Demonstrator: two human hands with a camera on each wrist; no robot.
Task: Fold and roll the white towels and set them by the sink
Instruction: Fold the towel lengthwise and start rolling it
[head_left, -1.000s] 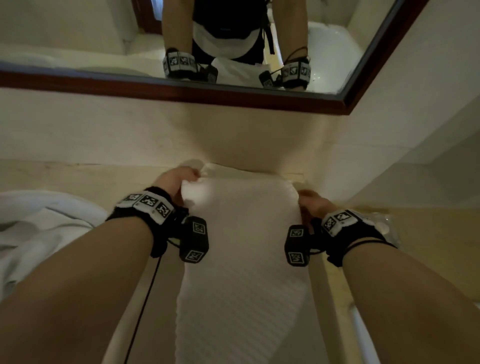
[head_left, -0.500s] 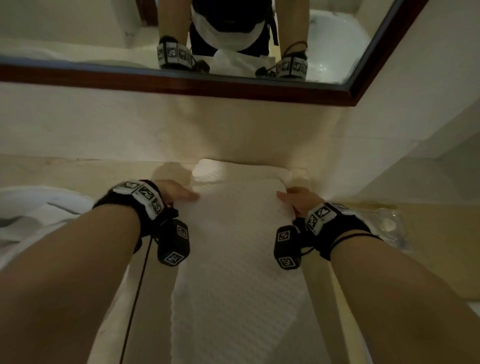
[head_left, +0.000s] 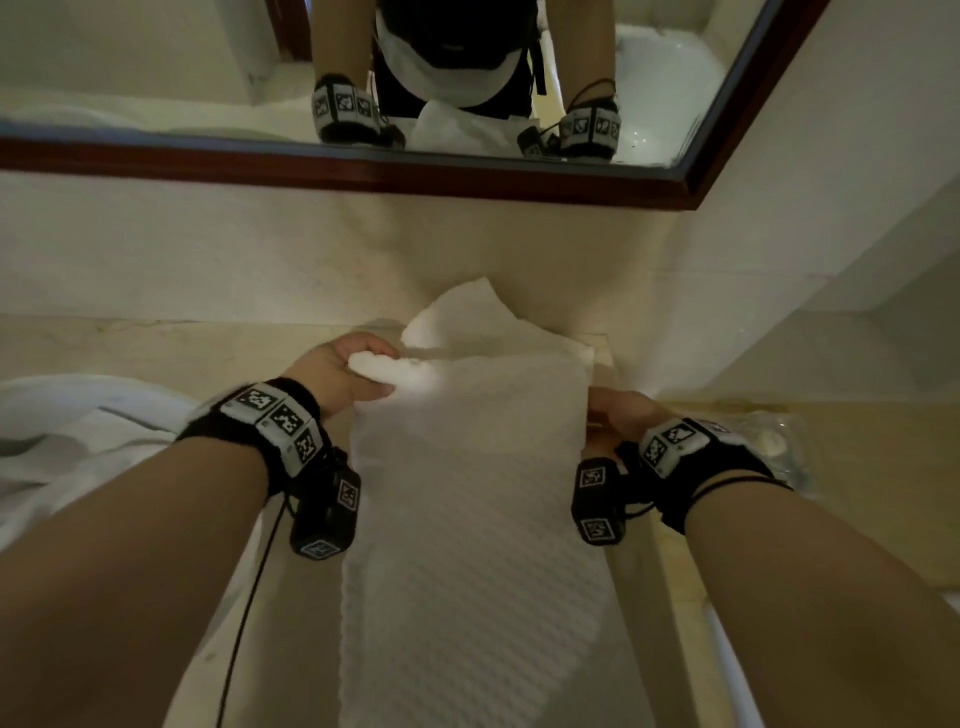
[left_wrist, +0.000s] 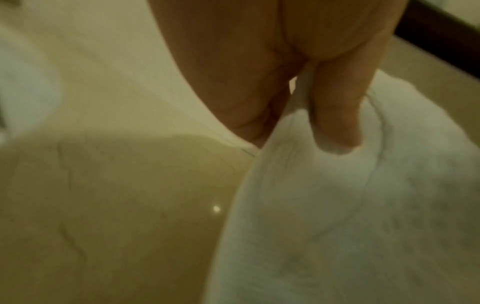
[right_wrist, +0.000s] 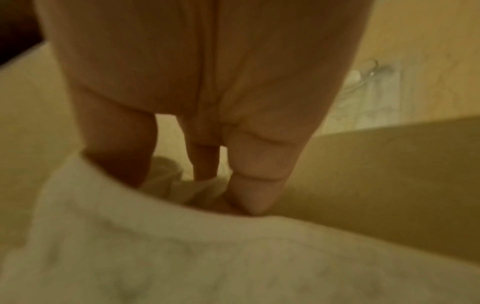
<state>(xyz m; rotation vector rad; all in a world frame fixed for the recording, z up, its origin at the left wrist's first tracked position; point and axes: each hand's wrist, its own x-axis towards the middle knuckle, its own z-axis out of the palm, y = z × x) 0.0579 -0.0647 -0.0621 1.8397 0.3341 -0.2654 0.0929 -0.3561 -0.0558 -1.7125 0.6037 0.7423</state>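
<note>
beige stone table (head_left: 130, 343) runs under a dark-framed mirror (head_left: 363, 171). white towel (head_left: 467, 519), folded into a long waffle-textured strip, lies from the table's far edge to its near edge. left hand (head_left: 332, 376) pinches the far left corner, thumb and fingers curled round a thick fold. right hand (head_left: 621, 421) curls on the right edge, fingers tucked into the cloth. judged step: starting the roll at the far end. next move calls for even, tight turns toward the near edge.
</note>
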